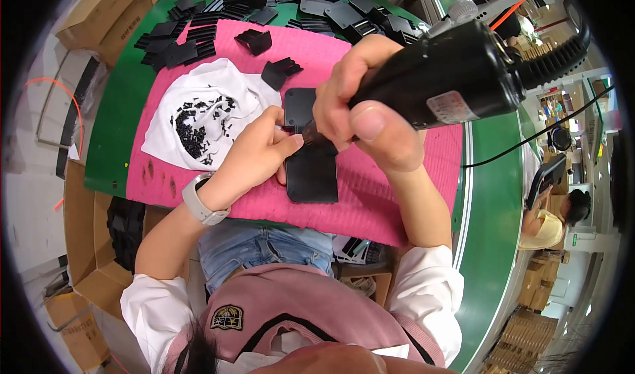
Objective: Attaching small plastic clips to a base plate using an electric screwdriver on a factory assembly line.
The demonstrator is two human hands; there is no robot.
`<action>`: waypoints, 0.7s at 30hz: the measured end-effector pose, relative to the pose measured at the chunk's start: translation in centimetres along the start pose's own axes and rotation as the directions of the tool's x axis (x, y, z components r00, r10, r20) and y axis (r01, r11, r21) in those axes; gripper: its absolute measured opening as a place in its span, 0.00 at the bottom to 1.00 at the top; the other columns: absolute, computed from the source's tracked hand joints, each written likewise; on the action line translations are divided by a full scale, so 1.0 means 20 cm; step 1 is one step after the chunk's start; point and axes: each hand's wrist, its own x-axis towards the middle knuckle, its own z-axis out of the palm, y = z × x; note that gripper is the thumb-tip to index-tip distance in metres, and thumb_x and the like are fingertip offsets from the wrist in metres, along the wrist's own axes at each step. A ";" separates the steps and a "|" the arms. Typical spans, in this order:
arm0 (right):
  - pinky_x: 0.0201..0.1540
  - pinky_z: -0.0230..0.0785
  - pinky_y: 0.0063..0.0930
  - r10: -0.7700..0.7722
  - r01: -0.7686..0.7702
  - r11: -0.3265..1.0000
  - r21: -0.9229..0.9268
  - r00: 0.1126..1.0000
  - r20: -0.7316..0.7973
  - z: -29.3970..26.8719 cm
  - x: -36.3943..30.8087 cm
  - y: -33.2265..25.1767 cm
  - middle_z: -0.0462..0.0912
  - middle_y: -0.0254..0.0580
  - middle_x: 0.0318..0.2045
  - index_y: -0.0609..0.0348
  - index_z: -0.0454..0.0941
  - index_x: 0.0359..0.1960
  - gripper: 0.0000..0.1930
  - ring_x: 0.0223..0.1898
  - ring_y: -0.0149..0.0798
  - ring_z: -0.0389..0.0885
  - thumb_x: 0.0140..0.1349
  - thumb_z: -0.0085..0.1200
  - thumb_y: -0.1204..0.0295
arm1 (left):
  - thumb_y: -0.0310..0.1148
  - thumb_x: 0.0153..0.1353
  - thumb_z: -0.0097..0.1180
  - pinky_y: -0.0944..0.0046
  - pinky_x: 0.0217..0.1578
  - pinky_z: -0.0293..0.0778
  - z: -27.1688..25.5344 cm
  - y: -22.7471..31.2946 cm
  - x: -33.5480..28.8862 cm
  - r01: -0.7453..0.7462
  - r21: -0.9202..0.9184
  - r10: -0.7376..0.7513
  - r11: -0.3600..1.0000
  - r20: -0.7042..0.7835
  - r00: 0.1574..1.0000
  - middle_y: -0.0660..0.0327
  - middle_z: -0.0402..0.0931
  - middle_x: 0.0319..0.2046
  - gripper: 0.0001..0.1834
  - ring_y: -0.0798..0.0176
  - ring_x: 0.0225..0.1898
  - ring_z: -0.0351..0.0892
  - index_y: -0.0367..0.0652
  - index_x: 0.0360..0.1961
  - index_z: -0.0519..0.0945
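My right hand is wrapped round a black corded electric screwdriver, its thick body slanting up to the right. The tool's front end points at a black plastic part lying on the pink foam mat; the tip is blurred and partly covered by my fingers. My left hand holds that part at its left side, thumb and fingers close to the tool's front end. Just left of this hand, a white cloth carries a heap of small black pieces, too small to name.
Two bent black parts, one farther and one nearer, lie on the mat's far half. Many more black plastic parts are piled along the far side of the green table. Cardboard boxes stand at the left. A person is at right.
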 end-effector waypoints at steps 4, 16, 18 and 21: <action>0.16 0.58 0.21 0.017 -0.017 1.000 0.005 1.000 0.006 0.01 0.02 0.03 0.67 0.35 0.13 0.62 0.63 0.31 0.18 0.12 0.28 0.64 0.53 0.58 0.63 | 0.26 0.62 0.51 0.67 0.15 0.67 -0.01 -0.01 0.00 0.021 0.008 -0.021 1.000 -0.005 1.000 0.56 0.74 0.18 0.12 0.64 0.14 0.74 0.31 0.42 0.65; 0.17 0.60 0.21 0.049 -0.049 0.999 0.019 0.999 0.002 0.04 0.03 0.04 0.68 0.37 0.14 0.63 0.64 0.30 0.16 0.11 0.27 0.64 0.52 0.59 0.67 | 0.26 0.61 0.52 0.66 0.14 0.65 -0.01 0.00 -0.01 0.006 0.041 -0.004 0.999 -0.045 0.999 0.56 0.74 0.17 0.11 0.64 0.13 0.74 0.34 0.40 0.65; 0.17 0.61 0.22 0.069 -0.068 0.997 0.020 0.997 -0.030 0.06 0.04 0.04 0.68 0.38 0.14 0.64 0.65 0.29 0.16 0.12 0.27 0.64 0.52 0.59 0.67 | 0.27 0.61 0.52 0.66 0.13 0.65 -0.01 -0.01 -0.02 -0.003 0.032 0.005 0.999 -0.065 0.998 0.56 0.74 0.16 0.10 0.64 0.12 0.73 0.35 0.38 0.65; 0.18 0.63 0.22 0.001 -0.006 0.997 -0.073 0.997 -0.079 0.11 0.00 0.04 0.71 0.38 0.15 0.63 0.67 0.30 0.16 0.14 0.27 0.67 0.50 0.62 0.68 | 0.30 0.59 0.55 0.66 0.14 0.65 -0.01 -0.06 0.00 -0.085 0.107 0.094 0.991 -0.086 0.992 0.57 0.73 0.13 0.14 0.63 0.11 0.73 0.34 0.39 0.66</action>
